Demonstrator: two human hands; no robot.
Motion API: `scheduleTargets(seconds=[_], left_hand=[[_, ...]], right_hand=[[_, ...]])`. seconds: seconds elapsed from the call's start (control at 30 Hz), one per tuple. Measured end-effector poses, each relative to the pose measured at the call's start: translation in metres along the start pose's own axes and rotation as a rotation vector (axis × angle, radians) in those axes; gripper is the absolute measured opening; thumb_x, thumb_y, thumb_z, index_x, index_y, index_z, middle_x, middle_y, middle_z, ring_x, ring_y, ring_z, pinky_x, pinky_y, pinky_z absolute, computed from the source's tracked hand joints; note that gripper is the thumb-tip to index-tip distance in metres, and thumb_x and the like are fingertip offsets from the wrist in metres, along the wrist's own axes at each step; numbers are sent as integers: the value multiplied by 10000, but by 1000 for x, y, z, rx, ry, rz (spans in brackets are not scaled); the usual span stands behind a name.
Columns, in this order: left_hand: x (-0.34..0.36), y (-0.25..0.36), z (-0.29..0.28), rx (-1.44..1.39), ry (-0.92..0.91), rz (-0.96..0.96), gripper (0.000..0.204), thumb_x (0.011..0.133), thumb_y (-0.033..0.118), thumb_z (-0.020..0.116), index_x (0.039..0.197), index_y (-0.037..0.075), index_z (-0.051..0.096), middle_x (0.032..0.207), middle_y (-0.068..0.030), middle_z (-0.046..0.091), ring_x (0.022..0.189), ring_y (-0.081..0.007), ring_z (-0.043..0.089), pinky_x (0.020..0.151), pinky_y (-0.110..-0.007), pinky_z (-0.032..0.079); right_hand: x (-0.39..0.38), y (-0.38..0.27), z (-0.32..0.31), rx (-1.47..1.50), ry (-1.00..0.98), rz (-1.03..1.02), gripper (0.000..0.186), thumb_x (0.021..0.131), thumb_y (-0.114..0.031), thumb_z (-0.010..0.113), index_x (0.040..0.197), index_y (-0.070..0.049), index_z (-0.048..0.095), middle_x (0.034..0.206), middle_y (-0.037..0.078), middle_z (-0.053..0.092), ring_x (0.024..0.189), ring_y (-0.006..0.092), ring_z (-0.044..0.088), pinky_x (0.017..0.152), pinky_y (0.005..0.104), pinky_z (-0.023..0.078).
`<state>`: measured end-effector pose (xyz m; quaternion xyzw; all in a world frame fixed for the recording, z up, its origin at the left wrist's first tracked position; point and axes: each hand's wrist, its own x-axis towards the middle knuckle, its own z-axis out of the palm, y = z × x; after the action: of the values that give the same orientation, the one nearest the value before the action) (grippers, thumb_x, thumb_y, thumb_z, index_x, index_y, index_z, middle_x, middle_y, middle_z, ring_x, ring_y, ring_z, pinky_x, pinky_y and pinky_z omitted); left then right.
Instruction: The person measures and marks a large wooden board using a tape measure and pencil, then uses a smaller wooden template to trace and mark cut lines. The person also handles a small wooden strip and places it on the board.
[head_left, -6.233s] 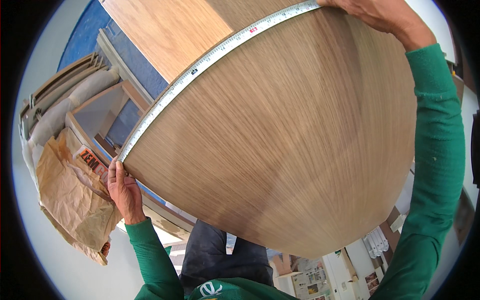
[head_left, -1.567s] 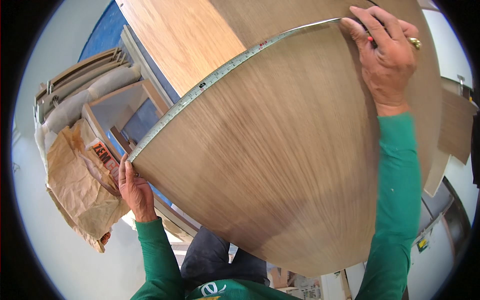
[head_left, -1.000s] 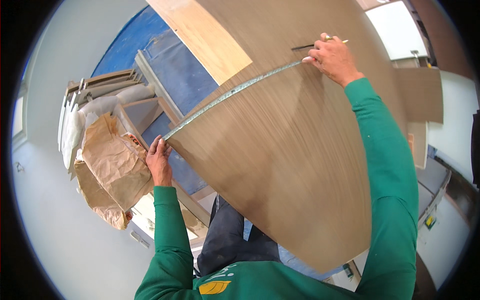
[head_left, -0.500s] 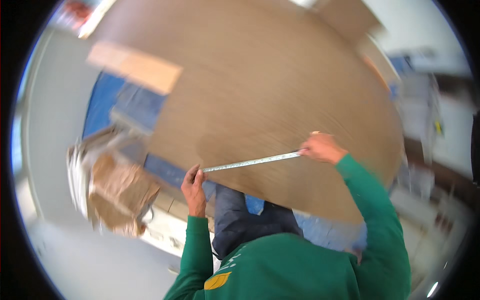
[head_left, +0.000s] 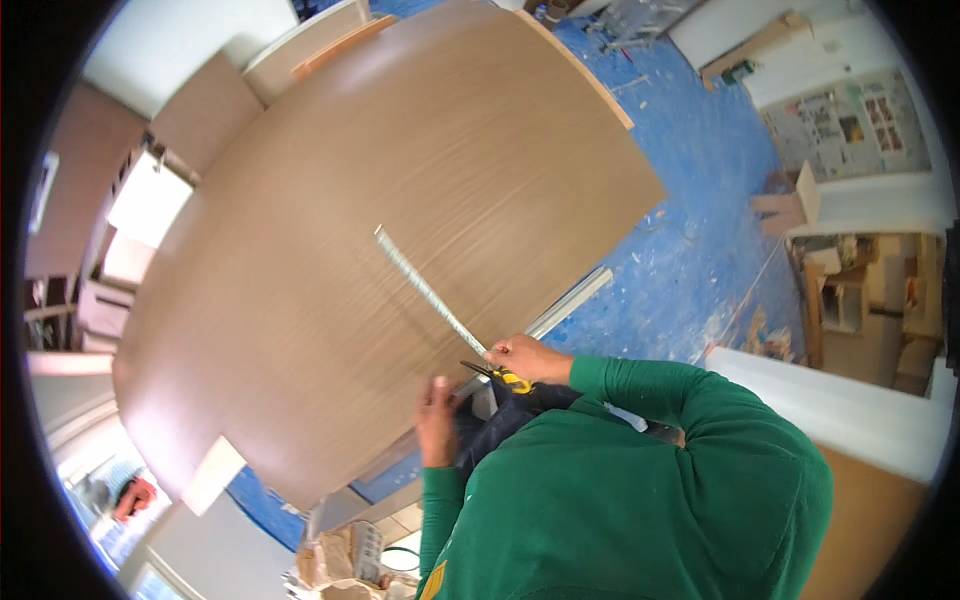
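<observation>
My right hand (head_left: 528, 360) is closed on a yellow and black tape measure (head_left: 512, 382) at the near edge of a large wood-grain panel (head_left: 380, 140). Its white blade (head_left: 430, 290) extends diagonally over the panel, the free end out toward the middle. A dark thin item, not clearly identifiable, sticks out beside that hand. My left hand (head_left: 437, 420), slightly blurred, is near the panel's edge to the left of the tape measure, its fingers raised and open, apart from the blade.
A blue-covered floor (head_left: 700, 270) with scraps lies to the right. Light rails (head_left: 575, 297) run beside the panel. Boards (head_left: 205, 115) lean at upper left. A white long piece (head_left: 830, 395) is at right. Crumpled brown paper (head_left: 335, 550) lies at lower left.
My left hand has let go of the tape's end. My right hand has drawn in toward my body with the tape measure. The view has swung round to the right.
</observation>
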<state>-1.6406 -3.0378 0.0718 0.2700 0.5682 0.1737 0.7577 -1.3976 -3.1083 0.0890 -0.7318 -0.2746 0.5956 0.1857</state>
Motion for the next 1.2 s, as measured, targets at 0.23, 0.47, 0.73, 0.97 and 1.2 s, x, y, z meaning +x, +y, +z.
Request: scheduleTargets(seconds=[0.23, 0.47, 0.73, 0.97, 1.2], left_hand=[[-5, 99, 109, 438, -145, 181, 541, 1134, 446, 604, 1468, 23, 646, 1242, -114, 720, 1067, -162, 682, 830, -289, 563], [-8, 197, 139, 818, -417, 175, 312, 1066, 271, 700, 1245, 25, 766, 918, 13, 655, 738, -73, 557, 641, -257, 447], [64, 131, 193, 1236, -715, -40, 248, 1006, 225, 776, 1078, -12, 795, 760, 7, 597, 695, -99, 543, 628, -301, 444], [75, 122, 264, 1566, -735, 280, 295, 1016, 308, 768, 980, 18, 811, 720, -93, 660, 674, -168, 624, 646, -341, 493], [41, 145, 369, 1764, -613, 85, 265, 989, 301, 805, 970, 37, 825, 732, -79, 698, 661, -163, 632, 639, -366, 513]], right_hand=[[-5, -79, -4, 477, 359, -382, 327, 1110, -321, 574, 1080, -19, 697, 900, 173, 693, 859, 327, 684, 799, 459, 538], [-19, -84, -60, 575, 465, -557, 315, 1022, -304, 699, 1031, 8, 735, 798, 116, 710, 740, 263, 688, 683, 420, 550], [-94, 118, -117, 1430, 650, 33, 204, 1015, -274, 776, 1015, -87, 694, 865, -2, 661, 613, 54, 453, 486, 245, 322], [-189, 228, -170, 1724, 1015, -31, 336, 1045, -346, 780, 1200, -78, 648, 916, 32, 664, 582, 59, 461, 460, 227, 328], [-248, 410, -206, 1523, 1079, -31, 355, 1052, -261, 771, 1309, -28, 693, 877, 54, 686, 605, 72, 516, 476, 248, 361]])
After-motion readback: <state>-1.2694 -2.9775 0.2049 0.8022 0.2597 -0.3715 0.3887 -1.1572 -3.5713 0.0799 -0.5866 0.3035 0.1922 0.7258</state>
